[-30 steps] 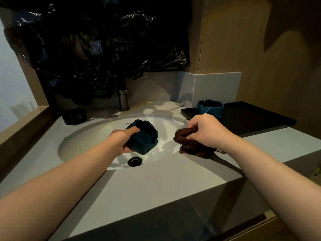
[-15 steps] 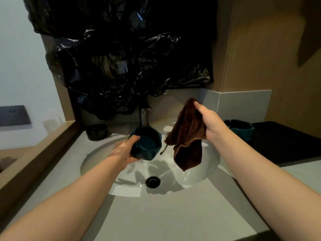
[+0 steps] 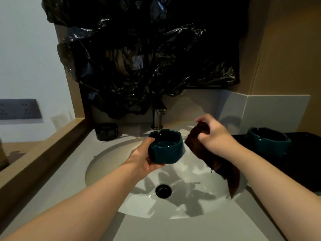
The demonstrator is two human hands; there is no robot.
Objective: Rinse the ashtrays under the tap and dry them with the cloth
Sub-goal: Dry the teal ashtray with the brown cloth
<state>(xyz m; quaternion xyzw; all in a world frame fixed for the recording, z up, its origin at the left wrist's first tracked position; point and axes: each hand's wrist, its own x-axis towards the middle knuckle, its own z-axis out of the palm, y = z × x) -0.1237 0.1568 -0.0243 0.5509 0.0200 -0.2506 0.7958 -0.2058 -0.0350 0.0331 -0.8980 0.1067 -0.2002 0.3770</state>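
Note:
My left hand (image 3: pixel 145 159) grips a dark teal ashtray (image 3: pixel 166 147) by its left wall, holding it upright above the white sink basin (image 3: pixel 107 164), just in front of the metal tap (image 3: pixel 157 119). My right hand (image 3: pixel 216 134) is closed on a brown cloth (image 3: pixel 224 169) right beside the ashtray; the cloth hangs down under my wrist over the basin. A second teal ashtray (image 3: pixel 268 141) stands on the black tray (image 3: pixel 305 162) at the right. A black ashtray (image 3: pixel 106 131) sits on the counter left of the tap.
Crumpled black plastic sheeting (image 3: pixel 147 58) covers the wall above the tap and hides its spout. The drain (image 3: pixel 163 190) lies in the basin bottom. A wooden ledge (image 3: pixel 40 152) borders the grey counter (image 3: pixel 173 228) on the left.
My right hand lifted the cloth off the counter edge and brought it close to the ashtray. My left hand turned the ashtray from tilted to upright. The view shifted right.

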